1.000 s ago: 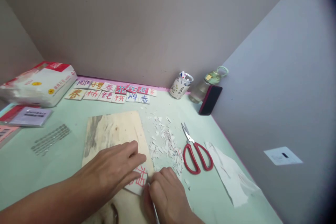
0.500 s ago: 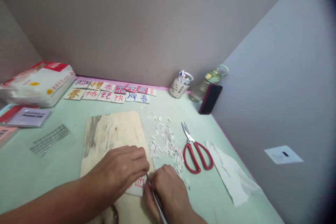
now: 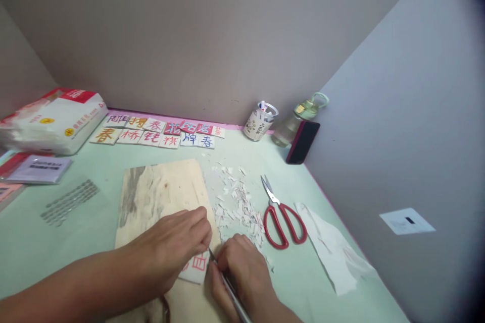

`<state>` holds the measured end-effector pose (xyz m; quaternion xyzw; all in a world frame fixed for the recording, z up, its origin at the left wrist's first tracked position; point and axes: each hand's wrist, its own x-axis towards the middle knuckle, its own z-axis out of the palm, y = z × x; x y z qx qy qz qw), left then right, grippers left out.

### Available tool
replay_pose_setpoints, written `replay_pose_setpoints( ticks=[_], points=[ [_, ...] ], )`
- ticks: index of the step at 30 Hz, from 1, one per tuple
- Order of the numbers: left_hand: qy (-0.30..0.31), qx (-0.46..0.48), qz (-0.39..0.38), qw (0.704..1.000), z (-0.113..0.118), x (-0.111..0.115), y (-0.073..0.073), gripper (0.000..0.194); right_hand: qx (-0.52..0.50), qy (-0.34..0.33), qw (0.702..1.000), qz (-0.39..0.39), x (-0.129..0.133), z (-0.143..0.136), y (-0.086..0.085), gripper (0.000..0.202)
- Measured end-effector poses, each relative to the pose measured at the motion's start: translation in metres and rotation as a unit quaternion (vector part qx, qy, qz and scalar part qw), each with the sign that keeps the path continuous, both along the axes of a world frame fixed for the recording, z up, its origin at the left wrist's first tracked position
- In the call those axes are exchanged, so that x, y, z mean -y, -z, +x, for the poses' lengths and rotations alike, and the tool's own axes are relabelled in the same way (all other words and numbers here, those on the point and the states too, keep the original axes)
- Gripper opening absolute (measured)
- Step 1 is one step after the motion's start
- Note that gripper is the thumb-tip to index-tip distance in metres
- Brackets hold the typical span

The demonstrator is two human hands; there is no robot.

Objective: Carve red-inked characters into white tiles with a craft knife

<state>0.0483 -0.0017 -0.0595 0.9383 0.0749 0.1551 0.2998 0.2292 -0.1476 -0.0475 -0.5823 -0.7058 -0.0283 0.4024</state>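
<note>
My right hand (image 3: 246, 272) is wrapped round a slim, silvery craft knife (image 3: 234, 292). Its tip meets the right edge of a white tile (image 3: 197, 273) marked with a red character. Curled over that tile, my left hand (image 3: 182, 242) presses it against a pale wooden board (image 3: 166, 184); the fingertips and most of the tile are hidden beneath the hand. White shavings (image 3: 240, 202) lie scattered just beyond my right hand. Red-handled scissors (image 3: 282, 217) rest with their blades slightly apart to the right.
Lettered tiles (image 3: 155, 131) stand in two rows at the back. A tissue pack (image 3: 71, 121) and booklets (image 3: 45, 167) are at left. A pen jar (image 3: 258, 126), bottle (image 3: 286, 131) and phone (image 3: 303, 142) stand by the right wall; crumpled white paper (image 3: 329, 247) lies right.
The knife tip and both hands have shifted very slightly, and a little more of the tile's red character shows. The whole view has drifted a touch.
</note>
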Motion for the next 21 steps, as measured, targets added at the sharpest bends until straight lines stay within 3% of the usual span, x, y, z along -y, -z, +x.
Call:
replay_pose_setpoints(
  ticks=[2, 5, 7, 9, 11, 13, 15, 21],
  points=[
    [-0.017, 0.035, -0.022, 0.999, -0.002, -0.009, -0.004, 0.027, -0.01, -0.007, 1.0, -0.001, 0.0, 0.001, 0.002, 0.031],
    [-0.078, 0.063, 0.01, 0.995, -0.007, -0.021, -0.014, 0.028, -0.029, -0.015, 0.999, -0.011, -0.001, 0.003, 0.005, 0.03],
    [-0.086, 0.047, 0.022, 0.995, -0.013, -0.022, -0.02, 0.025, -0.05, -0.015, 0.999, -0.013, -0.001, 0.004, 0.005, 0.028],
    [-0.068, 0.016, 0.006, 0.998, -0.018, -0.017, -0.022, 0.044, -0.093, -0.017, 0.995, -0.029, 0.0, 0.005, 0.004, 0.024],
    [-0.063, -0.018, -0.02, 0.998, -0.021, -0.008, -0.019, 0.072, -0.154, -0.021, 0.983, -0.093, 0.001, 0.008, 0.001, 0.021],
    [-0.074, -0.036, -0.043, 0.996, -0.022, -0.001, -0.013, 0.082, -0.208, -0.026, 0.963, -0.171, 0.002, 0.012, -0.004, 0.022],
    [-0.084, -0.027, -0.05, 0.995, -0.021, 0.002, -0.009, 0.083, -0.231, -0.029, 0.95, -0.207, 0.003, 0.015, -0.008, 0.023],
    [-0.052, -0.027, -0.034, 0.998, -0.021, -0.004, -0.007, 0.078, -0.183, -0.054, 0.963, -0.189, 0.003, 0.024, -0.012, 0.021]
  ],
)
